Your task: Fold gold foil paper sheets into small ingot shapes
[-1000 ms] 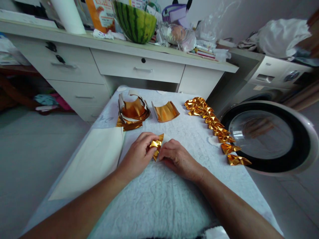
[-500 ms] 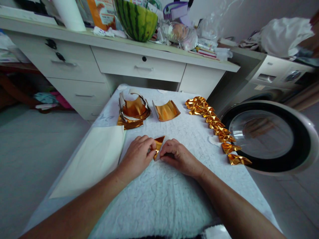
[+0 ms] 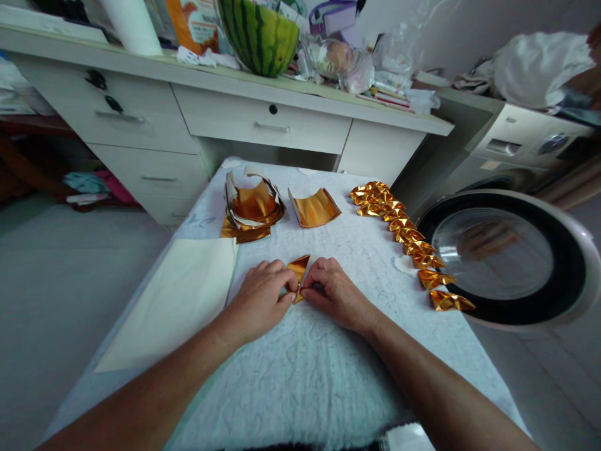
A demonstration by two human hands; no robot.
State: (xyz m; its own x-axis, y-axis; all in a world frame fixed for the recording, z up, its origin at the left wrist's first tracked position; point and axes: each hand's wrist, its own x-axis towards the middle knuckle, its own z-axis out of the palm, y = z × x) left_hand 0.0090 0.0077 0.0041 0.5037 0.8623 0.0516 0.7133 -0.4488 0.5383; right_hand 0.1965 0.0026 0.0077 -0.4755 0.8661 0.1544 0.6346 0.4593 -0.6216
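Observation:
A small piece of gold foil paper [image 3: 298,267], partly folded with a pointed upper corner, is pinched between my two hands over the table. My left hand [image 3: 265,291] grips its left side with thumb and forefinger. On the other side, my right hand [image 3: 335,291] has its fingertips closed at the lower right edge. The fingers hide much of the fold. Beyond the hands lie a short stack of curved gold sheets [image 3: 318,210] and a larger curled pile of gold sheets [image 3: 253,203]. Several folded gold foil pieces [image 3: 407,234] run in a line along the right.
A pale paper sheet [image 3: 173,300] lies left on the cloth-covered table [image 3: 300,388]. Behind stands a white drawer desk [image 3: 263,119] bearing a cut watermelon [image 3: 258,37] and clutter. The washing machine's open round door [image 3: 502,257] juts close to the table's right edge.
My fingers have closed nearer together at the lower part of the foil paper. The pale side that faced my right hand is now folded over or out of sight.

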